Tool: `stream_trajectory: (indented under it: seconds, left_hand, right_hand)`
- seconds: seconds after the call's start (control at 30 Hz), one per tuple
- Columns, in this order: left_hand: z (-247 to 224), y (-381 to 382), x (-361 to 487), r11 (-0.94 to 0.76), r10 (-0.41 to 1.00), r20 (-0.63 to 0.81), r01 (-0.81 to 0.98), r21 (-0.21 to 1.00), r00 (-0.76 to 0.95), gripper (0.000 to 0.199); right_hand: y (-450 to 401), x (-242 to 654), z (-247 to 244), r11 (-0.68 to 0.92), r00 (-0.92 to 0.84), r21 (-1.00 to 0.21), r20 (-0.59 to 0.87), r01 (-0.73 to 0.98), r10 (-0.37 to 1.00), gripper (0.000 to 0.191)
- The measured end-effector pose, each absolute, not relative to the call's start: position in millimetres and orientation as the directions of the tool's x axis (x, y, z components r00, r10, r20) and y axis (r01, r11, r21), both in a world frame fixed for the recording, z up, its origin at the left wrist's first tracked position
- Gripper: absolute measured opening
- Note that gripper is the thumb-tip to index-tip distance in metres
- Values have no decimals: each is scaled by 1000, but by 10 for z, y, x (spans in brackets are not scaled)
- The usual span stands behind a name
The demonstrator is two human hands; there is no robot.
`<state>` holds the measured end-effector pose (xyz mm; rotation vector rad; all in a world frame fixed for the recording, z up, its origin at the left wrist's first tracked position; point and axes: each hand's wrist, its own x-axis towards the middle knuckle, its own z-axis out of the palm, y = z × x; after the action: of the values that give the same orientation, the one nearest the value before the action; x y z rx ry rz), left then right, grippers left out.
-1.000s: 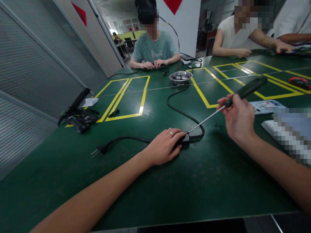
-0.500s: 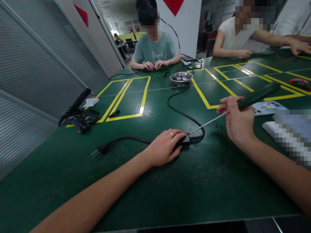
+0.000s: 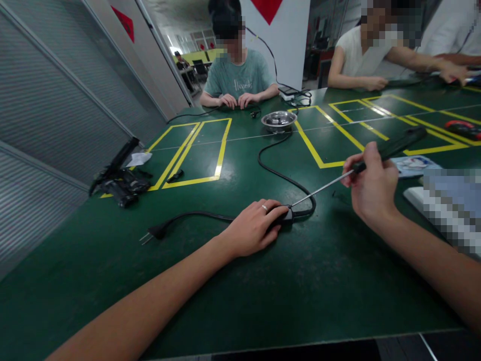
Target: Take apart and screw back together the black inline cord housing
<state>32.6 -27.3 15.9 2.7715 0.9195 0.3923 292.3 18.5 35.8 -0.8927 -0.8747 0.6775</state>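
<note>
My left hand point(image 3: 257, 228) is closed over a small black cord box point(image 3: 288, 215) on the table, its fingers hiding most of the box. A black power cord point(image 3: 280, 169) runs out of the box's right end and loops back toward the bowl. From the left end, the cord leads to a two-pin plug point(image 3: 157, 231) lying on the table. My right hand point(image 3: 374, 185) grips a screwdriver point(image 3: 398, 145) with a thick dark handle. Its thin metal shaft slants down to the left, and the tip meets the top of the box near my left fingertips.
A metal bowl point(image 3: 278, 120) with small dark items stands beyond the cord. Black tools or parts point(image 3: 126, 183) lie at left by the partition. A pale blurred object point(image 3: 447, 205) lies at right. Yellow tape point(image 3: 221, 153) marks the green table point(image 3: 240, 306). Co-workers sit across.
My right hand has turned the screwdriver, and its fingers have shifted on the handle. The tip stays at the box. My left hand keeps its hold.
</note>
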Motion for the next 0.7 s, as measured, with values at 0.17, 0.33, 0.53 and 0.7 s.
stream_trajectory:
  seconds: [0.17, 0.33, 0.53, 0.7]
  left_hand:
    - [152, -267, 332, -791, 606, 181, 561, 247, 775, 44]
    - [167, -286, 334, -782, 619, 193, 578, 233, 761, 38]
    - [213, -277, 226, -771, 636, 176, 612, 177, 751, 30]
    - [237, -181, 85, -785, 617, 148, 592, 185, 773, 38]
  right_hand:
    - [239, 3086, 534, 554, 590, -826, 397, -105, 703, 32]
    - [326, 3205, 607, 660, 646, -698, 645, 279, 409, 22]
    - [316, 3179, 556, 668, 651, -632, 704, 391, 285, 17]
    - [341, 3196, 500, 651, 622, -598, 746, 468, 238, 18]
